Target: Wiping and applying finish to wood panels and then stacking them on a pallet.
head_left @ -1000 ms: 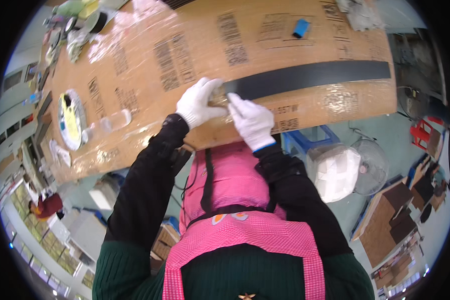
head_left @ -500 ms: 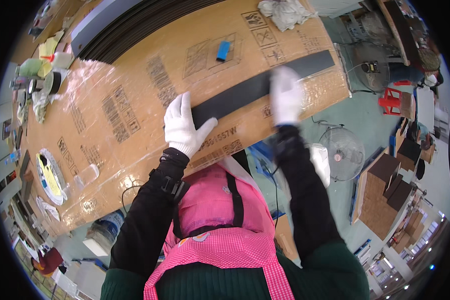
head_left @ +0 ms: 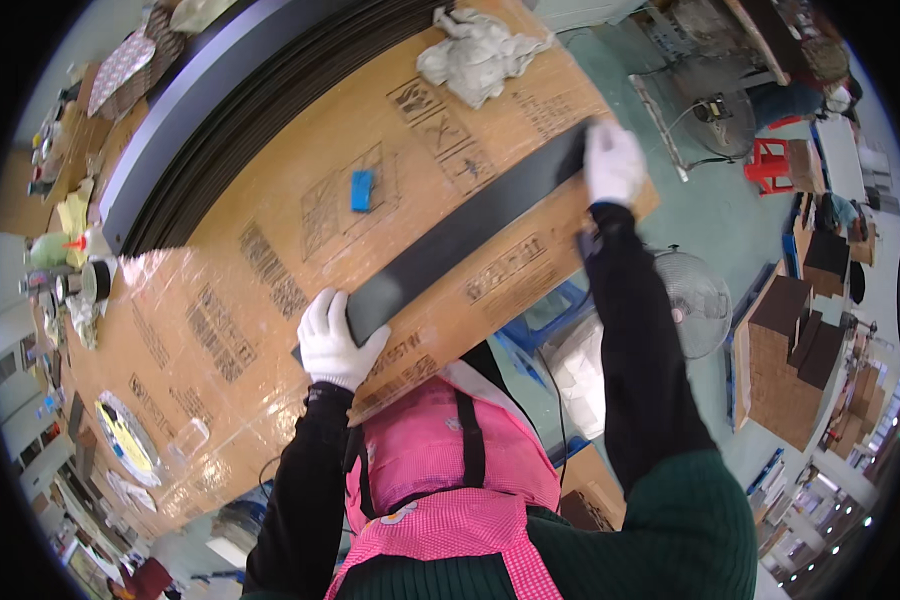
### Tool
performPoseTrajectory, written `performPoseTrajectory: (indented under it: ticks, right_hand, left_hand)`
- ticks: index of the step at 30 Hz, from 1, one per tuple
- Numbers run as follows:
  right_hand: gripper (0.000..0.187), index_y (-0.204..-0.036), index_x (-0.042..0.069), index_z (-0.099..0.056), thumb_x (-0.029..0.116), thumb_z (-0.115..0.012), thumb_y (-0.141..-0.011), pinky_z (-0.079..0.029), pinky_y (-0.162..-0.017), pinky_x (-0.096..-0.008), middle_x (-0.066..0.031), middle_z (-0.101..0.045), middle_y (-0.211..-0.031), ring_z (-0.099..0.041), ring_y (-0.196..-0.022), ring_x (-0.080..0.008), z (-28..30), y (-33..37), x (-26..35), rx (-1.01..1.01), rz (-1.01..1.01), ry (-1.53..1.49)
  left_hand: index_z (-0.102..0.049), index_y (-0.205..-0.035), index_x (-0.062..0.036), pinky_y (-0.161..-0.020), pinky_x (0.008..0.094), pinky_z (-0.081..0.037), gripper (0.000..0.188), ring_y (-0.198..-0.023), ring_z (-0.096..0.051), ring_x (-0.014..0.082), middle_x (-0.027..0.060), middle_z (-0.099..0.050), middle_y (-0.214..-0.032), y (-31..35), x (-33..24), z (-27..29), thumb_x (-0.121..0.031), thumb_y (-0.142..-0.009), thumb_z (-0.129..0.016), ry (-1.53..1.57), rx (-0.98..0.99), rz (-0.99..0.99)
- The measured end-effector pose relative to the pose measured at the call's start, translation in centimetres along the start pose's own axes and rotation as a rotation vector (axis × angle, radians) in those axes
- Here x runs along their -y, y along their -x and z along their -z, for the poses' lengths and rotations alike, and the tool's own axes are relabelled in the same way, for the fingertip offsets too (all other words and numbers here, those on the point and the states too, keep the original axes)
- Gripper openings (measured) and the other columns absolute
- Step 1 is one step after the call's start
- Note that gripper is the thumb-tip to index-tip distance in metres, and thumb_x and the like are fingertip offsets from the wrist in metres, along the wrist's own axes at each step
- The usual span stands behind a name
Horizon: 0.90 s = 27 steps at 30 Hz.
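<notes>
My long, flat, dark-grey strip (head_left: 470, 222) lies slantwise on the film-covered brown cardboard (head_left: 170, 290), one end toward 8 o'clock, the other toward 2. My white-gloved left hand (head_left: 340, 342) lies across the 8 o'clock end, fingers slightly parted, thumb well apart – pressing or merely resting, I cannot tell. My white-gloved right hand (head_left: 615, 163) is at the 2 o'clock end, fingers bunched and blurred; whether they pinch it, I cannot tell. From the strip's middle, a small blue block (head_left: 362, 191) sits toward 10 o'clock, a crumpled white cloth (head_left: 482, 58) at 12. I judge this a positioning or smoothing step – the next move calls for a steady left hand.
</notes>
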State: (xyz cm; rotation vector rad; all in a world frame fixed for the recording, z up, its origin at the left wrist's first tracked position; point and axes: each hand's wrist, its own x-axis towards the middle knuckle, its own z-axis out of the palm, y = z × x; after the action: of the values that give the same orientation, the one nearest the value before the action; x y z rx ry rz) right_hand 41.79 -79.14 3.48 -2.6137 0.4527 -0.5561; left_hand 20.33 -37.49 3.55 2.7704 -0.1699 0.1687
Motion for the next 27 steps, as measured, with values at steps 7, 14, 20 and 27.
performPoseTrajectory:
  ticks: [7,14,20,27]
  right_hand:
    - [0.012,-0.094,0.019,-0.069,0.031,-0.067,-0.093,-0.051,-0.068,-0.0423,-0.0061,-0.059,-0.079,-0.061,-0.077,-0.0284,-0.5,9.4,4.8,0.469,0.536,-0.084]
    - [0.03,-0.095,0.01,-0.072,0.037,-0.059,-0.098,-0.052,-0.077,-0.0483,-0.0161,-0.069,-0.092,-0.065,-0.089,-0.0395,0.6,-2.5,-3.6,-0.024,0.013,-0.063]
    - [0.017,-0.108,0.025,-0.073,0.031,-0.065,-0.095,-0.056,-0.079,-0.041,-0.0055,-0.069,-0.094,-0.068,-0.092,-0.0295,3.8,9.7,2.0,0.512,0.188,-0.297]
    - [0.038,-0.116,0.007,-0.075,0.039,-0.063,-0.099,-0.054,-0.093,-0.0382,-0.015,-0.076,-0.11,-0.073,-0.104,-0.0289,2.3,-5.8,-4.1,0.024,-0.056,-0.021]
  left_hand:
    - [-0.056,-0.132,-0.004,-0.107,0.0507,-0.043,0.08,-0.124,-0.054,0.0395,0.0179,-0.057,-0.134,-0.5,-1.1,-0.1,-0.031,-0.064,-0.089,-0.014,0.035,-0.003]
    - [-0.055,-0.133,-0.0057,-0.107,0.0508,-0.043,0.081,-0.124,-0.054,0.0391,0.017,-0.057,-0.133,-0.6,-1.5,-0.3,-0.029,-0.063,-0.087,-0.046,0.042,0.016]
    - [-0.055,-0.134,-0.0061,-0.107,0.0504,-0.042,0.081,-0.125,-0.053,0.0389,0.017,-0.057,-0.133,-0.8,-1.6,0.0,-0.028,-0.062,-0.087,-0.032,0.054,0.023]
    - [-0.06,-0.128,-0.0041,-0.102,0.0505,-0.046,0.079,-0.119,-0.057,0.0396,0.0179,-0.061,-0.127,-1.2,-1.4,0.2,-0.035,-0.062,-0.09,-0.007,0.046,0.002]
